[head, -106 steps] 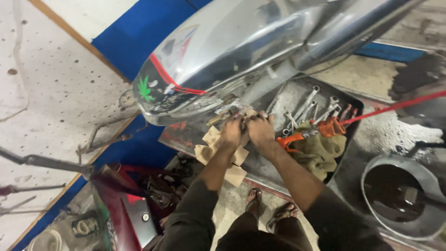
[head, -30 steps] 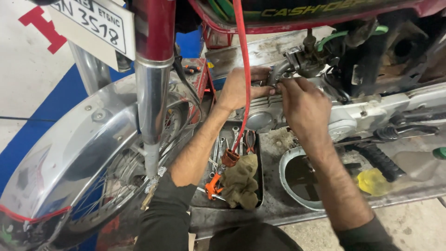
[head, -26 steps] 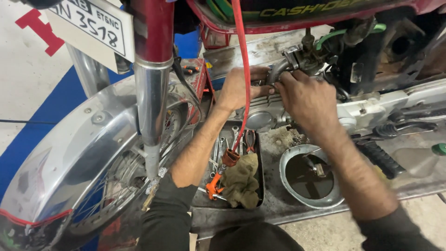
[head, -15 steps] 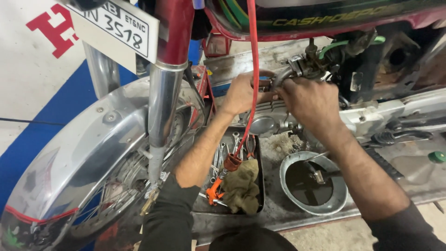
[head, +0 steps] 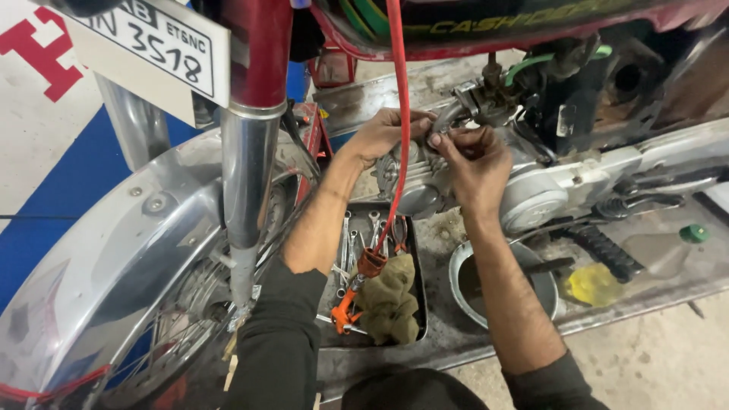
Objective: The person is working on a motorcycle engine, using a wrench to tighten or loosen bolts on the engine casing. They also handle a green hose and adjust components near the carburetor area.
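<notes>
Nearest in, dark sleeves are rising toward the bike, and between them the tool tray is sitting on the floor with spanners and an olive rag in it. Just right of it, the oil pan is waiting under the engine.

Further up, the left hand is curling around the far side of a small metal fitting on the engine's upper side; the right hand is pinching the same fitting from the front with its fingertips. Both are gripping, not resting.

The red hose is hanging straight down across the left wrist, so a sideways pull could snag it. A loosened piece slipping from those fingertips would likely be dropping into the pan or tray below.

Room is looking tight: fork leg and chrome mudguard are crowding the left elbow, the frame is overhanging, and the open space is lying back toward the body.
</notes>
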